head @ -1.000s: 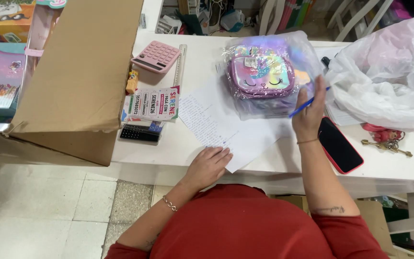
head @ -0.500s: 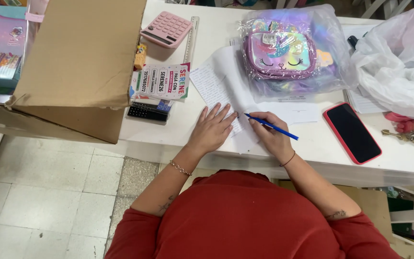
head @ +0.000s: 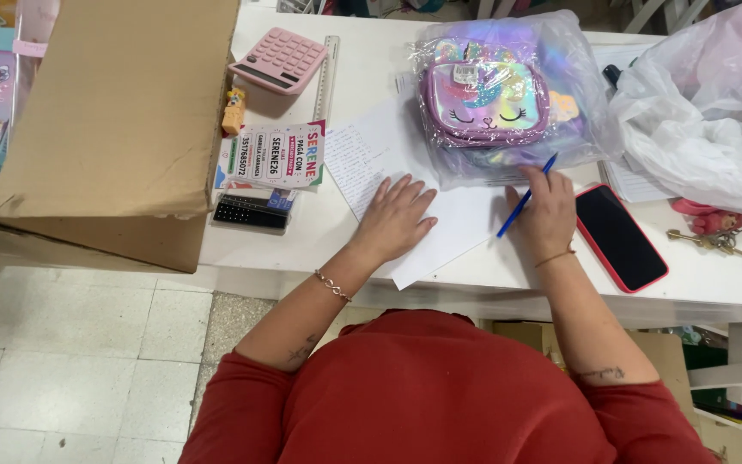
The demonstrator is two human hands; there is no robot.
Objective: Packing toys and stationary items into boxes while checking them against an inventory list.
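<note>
Left hand (head: pixel 395 216) spread flat on the paper sheet (head: pixel 440 228), right hand (head: pixel 543 215) pinching a blue pen (head: pixel 526 196) beside the wrapped backpack (head: pixel 487 94); the red-cased phone (head: pixel 620 236), just right of that wrist, risks a nudge off the worktop (head: pixel 345 245).

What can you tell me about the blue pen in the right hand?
The blue pen is a slim plastic stick pen, held in the right hand between the fingers. It slants, its upper end toward the bagged unicorn backpack, its lower end over the white paper. Whether its tip touches the paper is unclear.
</note>
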